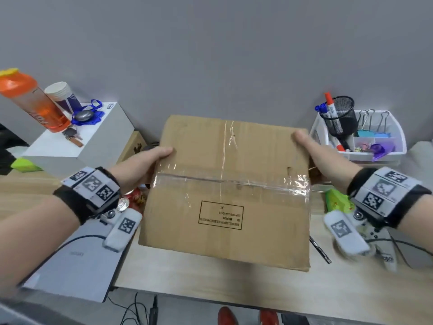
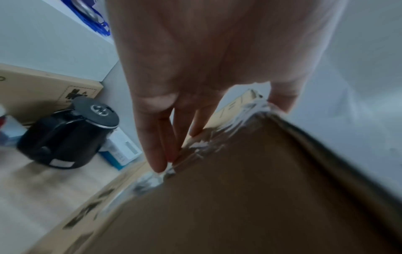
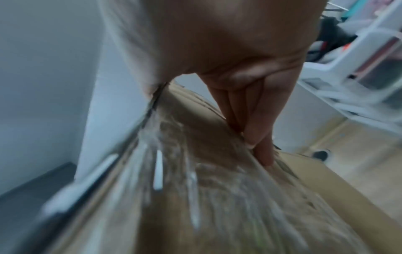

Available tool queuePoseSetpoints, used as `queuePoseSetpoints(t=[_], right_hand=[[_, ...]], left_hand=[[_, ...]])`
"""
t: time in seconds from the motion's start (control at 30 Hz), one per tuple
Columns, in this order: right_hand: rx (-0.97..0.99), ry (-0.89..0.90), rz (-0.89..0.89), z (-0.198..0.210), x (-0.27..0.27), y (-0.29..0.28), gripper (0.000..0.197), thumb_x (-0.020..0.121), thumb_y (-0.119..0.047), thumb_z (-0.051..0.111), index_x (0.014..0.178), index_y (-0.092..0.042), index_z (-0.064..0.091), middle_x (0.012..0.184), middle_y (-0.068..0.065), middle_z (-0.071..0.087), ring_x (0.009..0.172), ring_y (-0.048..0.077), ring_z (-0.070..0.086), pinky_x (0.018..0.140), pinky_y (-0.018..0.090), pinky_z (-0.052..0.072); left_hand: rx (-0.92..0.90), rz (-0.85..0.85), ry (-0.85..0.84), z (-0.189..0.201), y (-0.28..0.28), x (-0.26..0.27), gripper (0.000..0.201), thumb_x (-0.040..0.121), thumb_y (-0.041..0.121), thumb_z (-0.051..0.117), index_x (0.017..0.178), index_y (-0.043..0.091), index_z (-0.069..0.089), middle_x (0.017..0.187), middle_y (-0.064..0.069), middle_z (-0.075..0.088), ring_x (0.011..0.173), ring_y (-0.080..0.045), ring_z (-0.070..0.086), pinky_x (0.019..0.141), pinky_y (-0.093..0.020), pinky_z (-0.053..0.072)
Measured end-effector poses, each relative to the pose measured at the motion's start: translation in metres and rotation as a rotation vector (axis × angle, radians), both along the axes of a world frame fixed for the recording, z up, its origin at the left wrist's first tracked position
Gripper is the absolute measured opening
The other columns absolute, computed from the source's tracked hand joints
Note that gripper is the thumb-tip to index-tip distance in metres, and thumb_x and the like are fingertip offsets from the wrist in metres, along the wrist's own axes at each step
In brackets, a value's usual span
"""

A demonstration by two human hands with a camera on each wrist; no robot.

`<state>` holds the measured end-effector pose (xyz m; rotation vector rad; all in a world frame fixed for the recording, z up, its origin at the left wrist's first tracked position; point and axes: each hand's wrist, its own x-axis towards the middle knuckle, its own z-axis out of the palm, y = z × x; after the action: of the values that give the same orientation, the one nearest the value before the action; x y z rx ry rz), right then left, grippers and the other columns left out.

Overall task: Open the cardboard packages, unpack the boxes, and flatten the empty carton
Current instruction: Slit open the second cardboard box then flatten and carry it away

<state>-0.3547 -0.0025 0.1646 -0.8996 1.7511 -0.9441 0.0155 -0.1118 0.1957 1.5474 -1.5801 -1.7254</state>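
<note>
Gripping taped carton point(image 1: 225, 191) between left hand point(image 1: 140, 165), right hand point(image 1: 323, 158)

Cardboard carton point(image 1: 225, 191): brown, closed, flaps sealed with clear tape point(image 1: 232, 181) along the centre seam, a second strip crossing it. Black-framed printed label on top face, reading upside down. Held above the wooden desk point(image 1: 210, 277), top tilted toward the camera.

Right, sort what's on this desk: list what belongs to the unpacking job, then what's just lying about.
Belongs to the job:
- cardboard box, sealed with clear tape
- left hand and right hand, gripping its sides

Lying about:
- orange bottle
- paper cup
- white box
- mesh pen holder
- white organiser tray
- laptop
</note>
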Motion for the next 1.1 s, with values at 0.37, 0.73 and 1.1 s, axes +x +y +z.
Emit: queuePoseSetpoints(t=[0.37, 0.73, 1.1], right_hand=[[0.329, -0.015, 0.012, -0.104, 0.019, 0.0, 0.096, 0.059, -0.092, 0.054, 0.123, -0.022, 0.062, 0.118, 0.002, 0.067, 0.106, 0.023, 0.065, 0.102, 0.045, 0.048], [0.317, -0.188, 0.058, -0.161, -0.005, 0.017, 0.025, 0.094, -0.028, 0.062, 0.118, -0.022, 0.062, 0.117, -0.003, 0.065, 0.113, 0.016, 0.058, 0.1, 0.043, 0.05], [0.7, 0.726, 0.284, -0.26, -0.078, 0.082, 0.021, 0.088, -0.013, 0.055, 0.107, -0.02, 0.063, 0.098, 0.0, 0.064, 0.085, 0.02, 0.058, 0.07, 0.021, 0.046]], left_hand=[[0.205, -0.088, -0.388, -0.109, -0.013, -0.003, 0.047, 0.095, 0.059, 0.054, 0.116, 0.019, 0.065, 0.102, -0.006, 0.074, 0.089, -0.023, 0.07, 0.068, -0.035, 0.059], [0.127, -0.229, -0.562, -0.151, -0.013, -0.003, 0.035, 0.092, 0.037, 0.069, 0.116, 0.014, 0.058, 0.117, -0.01, 0.066, 0.106, -0.026, 0.068, 0.083, -0.047, 0.063], [0.193, -0.228, -0.65, -0.152, 0.0, -0.009, 0.037, 0.1, 0.049, 0.051, 0.118, 0.017, 0.054, 0.108, -0.002, 0.066, 0.093, -0.017, 0.068, 0.066, -0.031, 0.06]])
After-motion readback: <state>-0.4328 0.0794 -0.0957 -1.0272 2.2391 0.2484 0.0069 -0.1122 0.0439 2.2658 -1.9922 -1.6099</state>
